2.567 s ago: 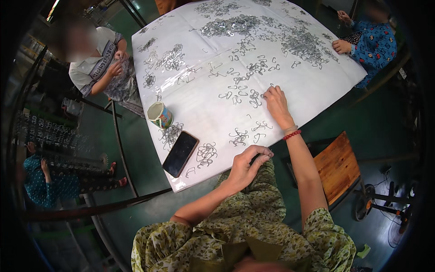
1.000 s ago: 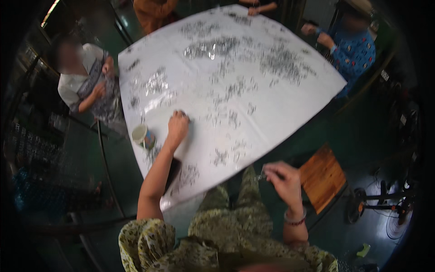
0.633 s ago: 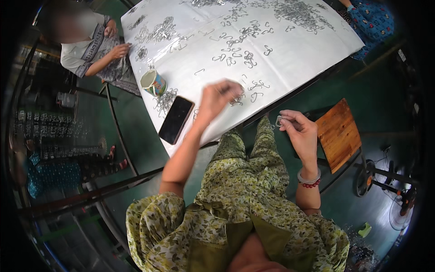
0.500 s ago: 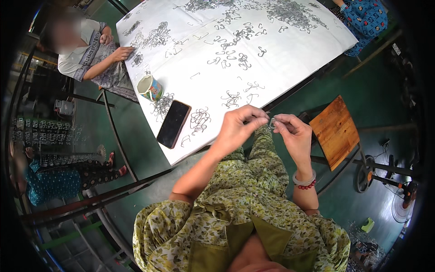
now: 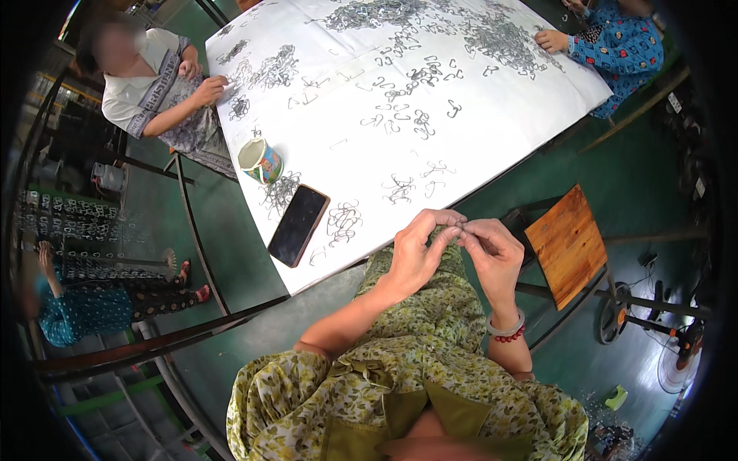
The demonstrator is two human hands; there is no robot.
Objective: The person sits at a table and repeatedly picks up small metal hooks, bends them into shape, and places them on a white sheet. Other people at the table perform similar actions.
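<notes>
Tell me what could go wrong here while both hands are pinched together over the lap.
The left hand and right hand meet off the table edge, so a dropped small part would likely fall to the green floor. The phone lies near that edge among wire pieces; a reaching forearm could nudge it or the cup.

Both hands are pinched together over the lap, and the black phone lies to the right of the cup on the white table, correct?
Not quite. The head view shows the phone nearer than the cup, at the table edge. Left hand and right hand do meet over the lap.
</notes>
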